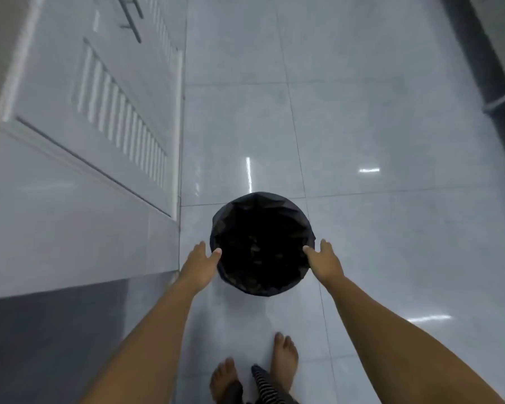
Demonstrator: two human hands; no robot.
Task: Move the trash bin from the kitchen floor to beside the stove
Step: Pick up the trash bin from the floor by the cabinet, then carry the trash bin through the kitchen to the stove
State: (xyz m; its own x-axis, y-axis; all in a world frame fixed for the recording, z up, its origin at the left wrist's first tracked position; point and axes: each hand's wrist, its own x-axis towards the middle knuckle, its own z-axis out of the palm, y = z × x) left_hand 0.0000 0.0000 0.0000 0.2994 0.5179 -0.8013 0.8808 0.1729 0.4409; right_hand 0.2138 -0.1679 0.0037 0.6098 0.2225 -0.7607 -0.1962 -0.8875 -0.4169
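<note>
A round trash bin (261,243) lined with a black bag stands on the pale tiled floor, seen from straight above. My left hand (200,262) is at the bin's left rim, thumb touching the bag's edge, fingers spread. My right hand (324,262) is at the right rim, thumb on the edge, fingers apart. Neither hand is closed around the rim. The bin's inside is dark and its contents cannot be made out. No stove is in view.
A white cabinet front with a slatted door (123,123) runs along the left. A dark grey counter surface (50,339) sits at lower left. A dark band (484,62) crosses the upper right. My bare feet (283,360) stand just behind the bin.
</note>
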